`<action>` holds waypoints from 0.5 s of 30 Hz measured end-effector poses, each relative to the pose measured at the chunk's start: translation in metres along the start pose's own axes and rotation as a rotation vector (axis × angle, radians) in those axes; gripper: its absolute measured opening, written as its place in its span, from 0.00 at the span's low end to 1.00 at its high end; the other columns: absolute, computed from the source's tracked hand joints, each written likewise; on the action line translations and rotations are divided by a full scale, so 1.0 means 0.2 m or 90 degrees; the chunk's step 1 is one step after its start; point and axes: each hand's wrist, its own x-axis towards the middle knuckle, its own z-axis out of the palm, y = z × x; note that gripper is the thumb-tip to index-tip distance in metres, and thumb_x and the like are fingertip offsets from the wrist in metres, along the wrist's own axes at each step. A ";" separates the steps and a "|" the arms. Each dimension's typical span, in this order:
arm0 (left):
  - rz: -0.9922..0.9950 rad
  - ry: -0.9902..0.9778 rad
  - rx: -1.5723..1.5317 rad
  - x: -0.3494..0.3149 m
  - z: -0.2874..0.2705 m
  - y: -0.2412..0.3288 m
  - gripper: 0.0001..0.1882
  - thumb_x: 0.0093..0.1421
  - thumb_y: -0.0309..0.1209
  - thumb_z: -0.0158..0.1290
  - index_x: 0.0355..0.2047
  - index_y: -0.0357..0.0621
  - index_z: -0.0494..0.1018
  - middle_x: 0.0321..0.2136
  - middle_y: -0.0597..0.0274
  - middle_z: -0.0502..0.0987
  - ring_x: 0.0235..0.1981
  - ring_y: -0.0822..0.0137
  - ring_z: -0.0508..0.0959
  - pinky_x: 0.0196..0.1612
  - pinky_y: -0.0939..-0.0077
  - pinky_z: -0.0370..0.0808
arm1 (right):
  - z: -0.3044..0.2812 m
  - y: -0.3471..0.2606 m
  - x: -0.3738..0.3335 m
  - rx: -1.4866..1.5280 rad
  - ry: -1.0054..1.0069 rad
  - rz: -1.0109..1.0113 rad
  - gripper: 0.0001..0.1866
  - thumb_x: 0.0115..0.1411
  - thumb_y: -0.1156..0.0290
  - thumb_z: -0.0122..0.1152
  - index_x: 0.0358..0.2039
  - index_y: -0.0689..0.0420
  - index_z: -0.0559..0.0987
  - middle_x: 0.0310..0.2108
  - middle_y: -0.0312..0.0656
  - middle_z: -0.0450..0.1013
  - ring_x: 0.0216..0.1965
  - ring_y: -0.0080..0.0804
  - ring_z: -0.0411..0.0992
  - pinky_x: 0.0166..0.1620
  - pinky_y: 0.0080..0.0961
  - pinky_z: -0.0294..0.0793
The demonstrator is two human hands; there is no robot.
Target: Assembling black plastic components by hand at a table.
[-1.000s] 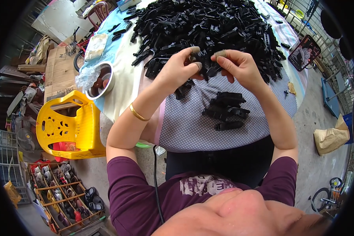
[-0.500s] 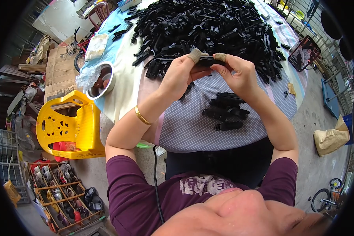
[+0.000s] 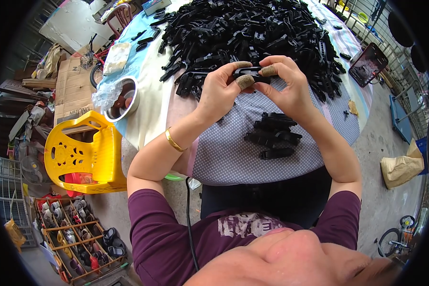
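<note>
Between my two hands is a small, long black plastic part (image 3: 249,73), held level over the near side of a large heap of similar black parts (image 3: 243,33). My left hand (image 3: 222,88) pinches its left end, with tan tape wrapped on the thumb and a finger. The other end is gripped by my right hand (image 3: 287,86), which also has tape on a finger. Fingers cover much of the part, so its exact kind is unclear. Below my hands, a small group of black parts (image 3: 274,136) lies on the dotted cloth (image 3: 224,162).
At the left table edge stands a white bowl (image 3: 134,102) with round brownish things and a plastic bag (image 3: 107,95). A yellow plastic chair (image 3: 105,157) is beside it. At the right edge a phone (image 3: 368,64) leans upright. A black cable (image 3: 188,214) hangs near my left side.
My left fingers have shifted on the black part: the thumb has come down in front and a finger lies over the top. My right fingers have also changed their hold.
</note>
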 end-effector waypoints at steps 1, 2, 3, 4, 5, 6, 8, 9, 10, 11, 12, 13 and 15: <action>0.031 0.009 0.022 0.00 0.01 0.01 0.15 0.57 0.24 0.53 0.45 0.30 0.70 0.33 0.59 0.77 0.32 0.74 0.78 0.38 0.81 0.78 | 0.00 0.00 0.00 0.025 0.009 0.002 0.15 0.45 0.70 0.69 0.32 0.63 0.76 0.42 0.44 0.71 0.41 0.33 0.71 0.44 0.26 0.71; 0.063 0.019 0.046 0.00 0.01 0.01 0.14 0.56 0.23 0.53 0.44 0.31 0.71 0.31 0.59 0.78 0.30 0.75 0.78 0.35 0.83 0.78 | 0.00 -0.01 0.00 0.051 0.018 0.003 0.16 0.45 0.69 0.69 0.33 0.62 0.76 0.42 0.44 0.71 0.41 0.31 0.72 0.44 0.25 0.71; 0.063 0.020 0.046 -0.01 0.00 0.01 0.14 0.56 0.23 0.53 0.44 0.31 0.71 0.31 0.59 0.78 0.30 0.75 0.78 0.35 0.83 0.78 | 0.00 0.00 0.01 0.052 0.018 0.003 0.16 0.45 0.69 0.69 0.33 0.62 0.76 0.42 0.44 0.71 0.41 0.31 0.72 0.44 0.25 0.71; 0.106 0.016 0.126 -0.01 -0.01 0.01 0.15 0.56 0.23 0.54 0.44 0.32 0.71 0.30 0.60 0.78 0.30 0.75 0.78 0.34 0.84 0.77 | 0.00 0.00 0.01 0.128 -0.035 0.079 0.17 0.45 0.69 0.70 0.34 0.62 0.77 0.40 0.43 0.73 0.40 0.29 0.72 0.44 0.24 0.71; 0.150 0.013 0.205 -0.01 -0.01 0.02 0.15 0.55 0.23 0.55 0.43 0.33 0.71 0.29 0.61 0.79 0.30 0.76 0.78 0.33 0.84 0.77 | -0.01 0.00 0.02 0.204 -0.088 0.155 0.18 0.46 0.68 0.70 0.35 0.62 0.77 0.38 0.42 0.74 0.38 0.27 0.72 0.43 0.23 0.71; 0.150 0.013 0.205 -0.01 0.00 0.01 0.15 0.55 0.23 0.55 0.43 0.33 0.71 0.29 0.61 0.79 0.30 0.76 0.78 0.33 0.84 0.77 | -0.02 0.00 0.02 0.204 -0.088 0.155 0.18 0.46 0.68 0.70 0.35 0.62 0.77 0.38 0.42 0.74 0.38 0.27 0.72 0.43 0.23 0.71; 0.189 0.005 0.216 -0.02 0.01 0.01 0.15 0.54 0.23 0.56 0.43 0.34 0.72 0.27 0.62 0.79 0.29 0.77 0.78 0.32 0.85 0.76 | -0.04 -0.01 0.01 0.184 -0.112 0.146 0.18 0.46 0.68 0.70 0.36 0.63 0.78 0.32 0.40 0.76 0.34 0.25 0.73 0.41 0.22 0.71; 0.189 0.004 0.216 -0.03 0.01 0.02 0.15 0.54 0.23 0.56 0.43 0.34 0.72 0.27 0.62 0.79 0.29 0.77 0.78 0.32 0.85 0.76 | -0.05 -0.02 0.01 0.183 -0.111 0.147 0.18 0.46 0.68 0.70 0.36 0.63 0.78 0.32 0.40 0.76 0.34 0.25 0.73 0.41 0.22 0.71; 0.174 0.009 0.201 -0.03 0.01 0.03 0.14 0.54 0.23 0.56 0.42 0.34 0.72 0.27 0.62 0.78 0.28 0.77 0.77 0.32 0.85 0.76 | -0.05 -0.04 0.01 0.160 -0.096 0.132 0.17 0.47 0.69 0.69 0.36 0.63 0.78 0.31 0.39 0.76 0.33 0.24 0.73 0.41 0.21 0.71; 0.160 0.014 0.185 -0.03 0.02 0.04 0.14 0.54 0.24 0.56 0.42 0.34 0.72 0.27 0.62 0.78 0.28 0.77 0.77 0.32 0.85 0.76 | -0.05 -0.04 0.01 0.137 -0.081 0.116 0.16 0.47 0.70 0.69 0.35 0.64 0.78 0.29 0.39 0.76 0.32 0.23 0.73 0.40 0.20 0.71; 0.160 0.012 0.184 -0.03 0.01 0.04 0.14 0.54 0.24 0.56 0.42 0.34 0.72 0.27 0.62 0.78 0.28 0.77 0.77 0.32 0.85 0.76 | -0.06 -0.04 0.01 0.135 -0.080 0.118 0.16 0.47 0.70 0.69 0.35 0.64 0.78 0.29 0.39 0.76 0.32 0.23 0.73 0.40 0.20 0.71; 0.129 -0.007 0.131 -0.02 0.01 0.04 0.14 0.54 0.24 0.56 0.42 0.34 0.72 0.28 0.61 0.78 0.28 0.77 0.77 0.32 0.85 0.75 | -0.08 -0.03 0.01 0.114 -0.100 0.129 0.15 0.48 0.70 0.68 0.35 0.64 0.78 0.30 0.39 0.76 0.32 0.22 0.73 0.39 0.19 0.71; 0.098 -0.019 0.086 -0.02 0.00 0.03 0.14 0.54 0.24 0.56 0.41 0.34 0.72 0.29 0.60 0.78 0.28 0.77 0.77 0.32 0.85 0.75 | -0.10 0.01 0.04 0.191 -0.148 0.170 0.16 0.49 0.72 0.67 0.38 0.64 0.77 0.31 0.40 0.76 0.33 0.20 0.73 0.39 0.17 0.72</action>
